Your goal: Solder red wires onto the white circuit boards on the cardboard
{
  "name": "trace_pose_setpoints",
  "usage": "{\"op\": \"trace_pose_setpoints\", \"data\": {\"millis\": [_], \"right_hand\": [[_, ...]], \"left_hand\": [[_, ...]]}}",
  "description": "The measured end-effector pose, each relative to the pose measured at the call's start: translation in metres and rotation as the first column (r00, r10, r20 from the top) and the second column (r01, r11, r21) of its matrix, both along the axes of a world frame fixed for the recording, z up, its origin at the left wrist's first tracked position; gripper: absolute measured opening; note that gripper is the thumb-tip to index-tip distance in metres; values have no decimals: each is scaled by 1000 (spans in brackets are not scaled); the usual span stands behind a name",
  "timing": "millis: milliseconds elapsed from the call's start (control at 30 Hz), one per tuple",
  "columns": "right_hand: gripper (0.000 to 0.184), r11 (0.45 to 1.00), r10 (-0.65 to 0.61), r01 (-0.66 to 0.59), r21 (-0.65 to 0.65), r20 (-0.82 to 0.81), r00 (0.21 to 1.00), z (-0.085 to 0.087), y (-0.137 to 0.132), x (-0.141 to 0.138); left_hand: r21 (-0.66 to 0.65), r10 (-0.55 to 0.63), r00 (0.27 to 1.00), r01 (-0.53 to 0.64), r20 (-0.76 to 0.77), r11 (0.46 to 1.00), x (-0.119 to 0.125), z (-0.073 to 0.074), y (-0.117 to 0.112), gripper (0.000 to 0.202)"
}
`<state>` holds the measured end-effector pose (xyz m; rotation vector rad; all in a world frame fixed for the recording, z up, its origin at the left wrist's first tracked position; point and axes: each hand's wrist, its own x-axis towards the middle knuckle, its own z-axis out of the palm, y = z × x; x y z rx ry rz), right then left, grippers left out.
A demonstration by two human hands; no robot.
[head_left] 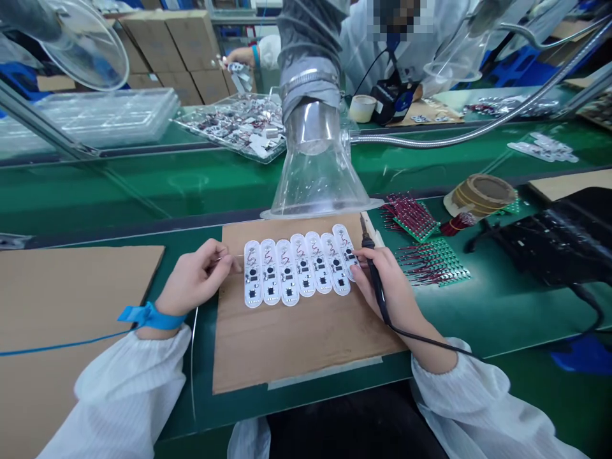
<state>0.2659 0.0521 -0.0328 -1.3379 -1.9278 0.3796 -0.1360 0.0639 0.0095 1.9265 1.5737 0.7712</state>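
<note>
Seven smooth white boards (304, 275), round-ended, lie side by side on matte brown cardboard (306, 338); over them, the person's left hand (203, 275) pinches hair-thin wire (238, 256), while the right hand (393, 280) grips a slender, black-handled soldering iron (377, 280).

Dark green worktop (502, 306), carrying near its middle a flat brown cardboard sheet (306, 341), with seven white circuit boards (303, 275), long and round-ended, laid side by side across the sheet's far half, and a pale strip (325, 373) along its near edge. On the left, a second cardboard sheet (76, 306), running out of view; on the right, two groups of green boards (447, 260) with dark red wires, near them a tan roll (471, 203) and a red wire bundle (458, 224), and farther right a black device (559, 236).
</note>
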Motion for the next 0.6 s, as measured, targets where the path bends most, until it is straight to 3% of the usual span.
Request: {"op": "trace_pose_setpoints", "data": {"millis": [100, 167, 233, 333, 433, 600], "right_hand": [[19, 997, -21, 24, 77, -45, 999, 2, -7, -2], [18, 993, 27, -20, 114, -66, 997, 7, -14, -7], [18, 989, 109, -104, 103, -44, 993, 12, -20, -15], [12, 981, 164, -166, 97, 22, 986, 16, -28, -25], [19, 978, 151, -153, 138, 26, 988, 14, -31, -26], [14, 975, 187, -190, 113, 41, 982, 10, -33, -11]], "left_hand": [[103, -14, 998, 7, 67, 995, 29, 2, -6, 19], [95, -180, 981, 172, 79, 981, 61, 5, -11, 18], [45, -371, 925, 368, 83, 929, 94, 8, -16, 18], [-2, -484, 867, 487, 121, 873, 130, 13, -20, 19], [-37, -474, 863, 487, 177, 873, 144, 16, -20, 19], [-75, -466, 865, 486, 187, 871, 145, 13, -19, 19]]}}
